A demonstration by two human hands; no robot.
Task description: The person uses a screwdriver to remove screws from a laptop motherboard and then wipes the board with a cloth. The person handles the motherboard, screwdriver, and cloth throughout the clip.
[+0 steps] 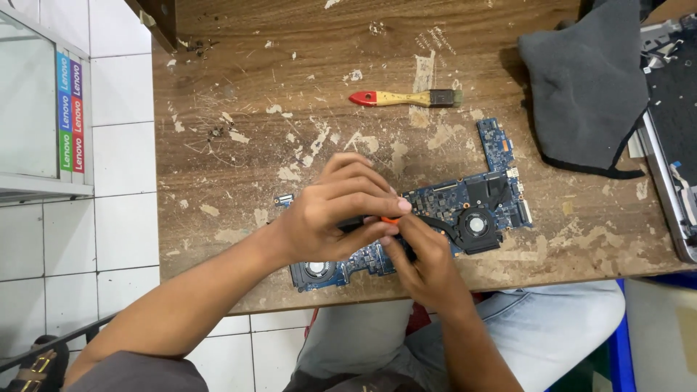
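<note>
Your left hand (337,210) and right hand (425,265) were both pinched around a small orange-tipped tool (390,219), right over the blue laptop motherboard (465,207) lying flat on the scuffed wooden table (239,87). A red-handled brush (403,98) sat well apart, further up.

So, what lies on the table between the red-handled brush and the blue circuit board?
In the head view, only bare, scratched wooden table with pale paint flecks lies between the red-handled brush and the blue circuit board; no other thing sits there.
</note>
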